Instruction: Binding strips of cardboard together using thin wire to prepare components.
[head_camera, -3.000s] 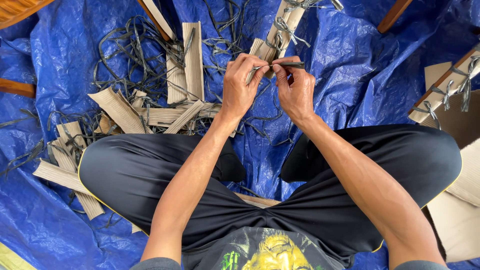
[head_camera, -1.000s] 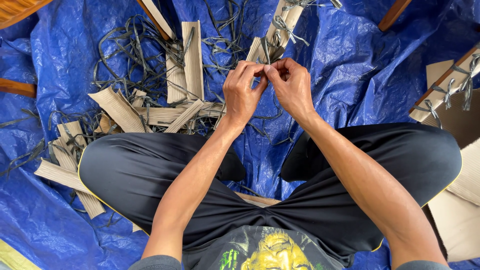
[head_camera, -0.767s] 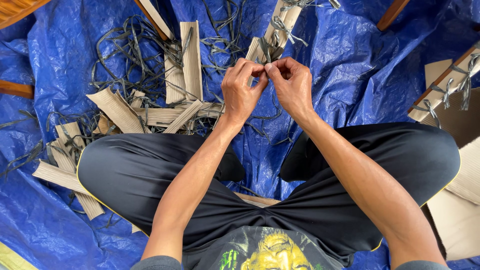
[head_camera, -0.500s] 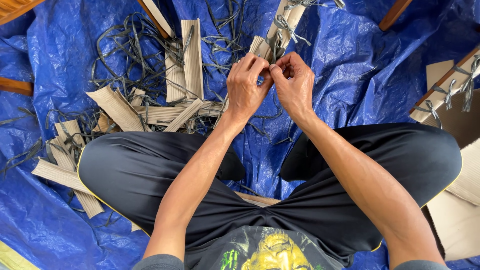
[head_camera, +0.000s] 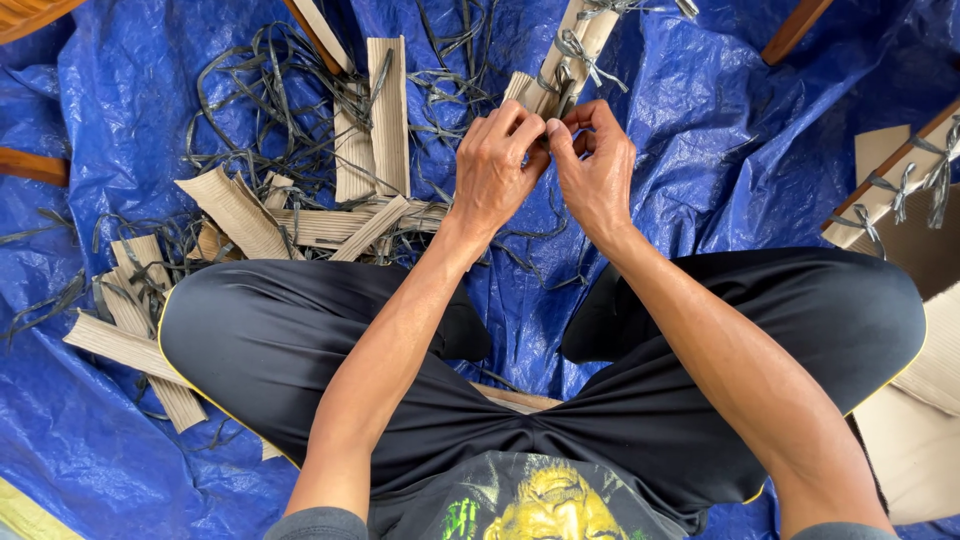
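Both hands meet at the near end of a cardboard bundle (head_camera: 562, 62) that lies on the blue tarp (head_camera: 700, 130), far of the crossed legs. The left hand (head_camera: 497, 165) is clenched, thumb and forefinger pinching at a grey strap (head_camera: 578, 52) wrapped around the bundle. The right hand (head_camera: 597, 165) mirrors it, fingertips closed on the same strap end. The exact point of grip sits between the two thumbs and is hidden.

Procedure for the step in hand, as judged from this view:

1. Keep both pinches close together, just beside the bundle, so the strap cannot slacken.
2. Pull evenly with both hands; uneven pull would likely tilt the bundle.
3. Keep the wrists low and the bundle pressed to the tarp.

Surroundings: loose cardboard strips (head_camera: 300, 215) and tangled grey strap offcuts (head_camera: 250, 95) lie far left, well apart from the hands. A second strapped bundle (head_camera: 895, 180) lies at the right edge. Keep loose offcuts clear of the working strap to avoid snagging.
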